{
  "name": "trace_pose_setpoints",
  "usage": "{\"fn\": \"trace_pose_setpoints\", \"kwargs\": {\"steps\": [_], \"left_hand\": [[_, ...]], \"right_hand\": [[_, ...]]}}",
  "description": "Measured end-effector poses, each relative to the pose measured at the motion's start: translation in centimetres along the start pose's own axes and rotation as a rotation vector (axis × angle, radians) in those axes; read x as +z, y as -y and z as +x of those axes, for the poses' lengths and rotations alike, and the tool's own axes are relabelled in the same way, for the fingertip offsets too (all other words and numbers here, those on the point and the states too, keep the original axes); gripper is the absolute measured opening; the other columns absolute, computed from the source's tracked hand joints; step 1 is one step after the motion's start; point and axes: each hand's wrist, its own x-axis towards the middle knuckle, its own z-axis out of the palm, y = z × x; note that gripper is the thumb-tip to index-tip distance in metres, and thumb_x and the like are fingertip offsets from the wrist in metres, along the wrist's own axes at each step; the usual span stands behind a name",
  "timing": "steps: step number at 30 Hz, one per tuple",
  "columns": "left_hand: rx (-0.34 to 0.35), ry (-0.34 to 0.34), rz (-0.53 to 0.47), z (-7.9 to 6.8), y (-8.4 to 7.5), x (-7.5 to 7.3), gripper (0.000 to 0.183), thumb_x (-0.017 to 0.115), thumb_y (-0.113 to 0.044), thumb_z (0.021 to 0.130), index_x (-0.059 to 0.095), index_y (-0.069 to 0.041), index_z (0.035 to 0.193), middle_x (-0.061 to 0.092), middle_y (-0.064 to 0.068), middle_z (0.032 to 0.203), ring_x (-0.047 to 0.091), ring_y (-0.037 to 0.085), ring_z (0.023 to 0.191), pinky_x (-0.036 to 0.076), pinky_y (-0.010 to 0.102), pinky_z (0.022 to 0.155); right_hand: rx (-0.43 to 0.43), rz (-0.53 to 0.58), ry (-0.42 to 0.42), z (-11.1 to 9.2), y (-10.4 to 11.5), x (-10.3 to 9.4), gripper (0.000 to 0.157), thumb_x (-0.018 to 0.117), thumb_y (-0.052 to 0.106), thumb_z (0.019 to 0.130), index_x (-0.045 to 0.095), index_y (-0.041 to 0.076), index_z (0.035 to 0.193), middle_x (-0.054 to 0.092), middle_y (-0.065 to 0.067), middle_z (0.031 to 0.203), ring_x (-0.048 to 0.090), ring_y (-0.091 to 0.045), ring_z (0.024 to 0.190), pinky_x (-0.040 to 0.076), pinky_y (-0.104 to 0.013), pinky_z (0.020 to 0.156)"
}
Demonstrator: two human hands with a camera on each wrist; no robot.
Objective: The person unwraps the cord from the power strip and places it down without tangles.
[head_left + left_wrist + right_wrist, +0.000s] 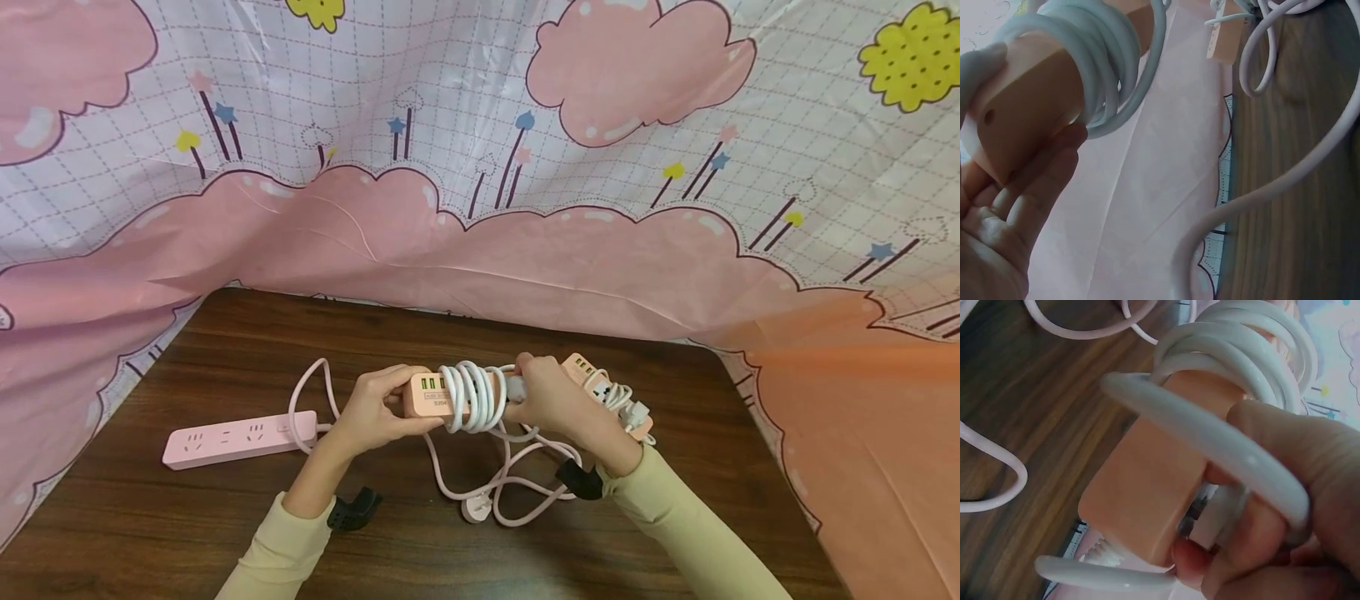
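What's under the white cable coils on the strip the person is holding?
The peach power strip runs under the white coils; green ports and small print show just left of them in the head view. Most of the face beneath the loops is covered.

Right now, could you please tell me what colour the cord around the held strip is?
The wound cord is white, clearest in the head view.

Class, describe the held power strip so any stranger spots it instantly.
Above the dark wooden table, find the left hand and right hand. Between them is a peach power strip wrapped in white cord; unlike the similar strip on the table, it is held.
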Motion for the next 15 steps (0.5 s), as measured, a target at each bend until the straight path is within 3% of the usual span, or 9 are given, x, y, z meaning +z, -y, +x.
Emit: {"fn": "trace_pose_setpoints", "kwargs": {"steps": [5, 15], "left_hand": [[-0.045, 0.028, -0.046, -0.19, 0.17, 0.11, 0.047, 0.081, 0.013, 0.058, 0.06, 0.015, 0.101, 0.064, 0.023, 0.089, 0.06, 0.006, 0.074, 0.055, 0.029, 0.056], [-0.036, 0.023, -0.055, 0.02, 0.16, 0.21, 0.048, 0.081, 0.014, 0.058, 0.06, 0.014, 0.102, 0.064, 0.023, 0.09, 0.061, 0.008, 0.075, 0.055, 0.029, 0.057]], "right_hand": [[-0.039, 0.0, 0.037, -0.36, -0.33, 0.1, 0.028, 0.072, 0.013, 0.066, 0.048, 0.004, 0.075, 0.038, 0.005, 0.058, 0.036, -0.007, 0.046, 0.028, -0.019, 0.039], [0.007, -0.042, 0.051, -0.14, -0.95, -0.7, 0.039, 0.079, 0.033, 0.065, 0.058, 0.006, 0.084, 0.054, 0.001, 0.065, 0.049, -0.013, 0.056, 0.04, -0.024, 0.048]]}}
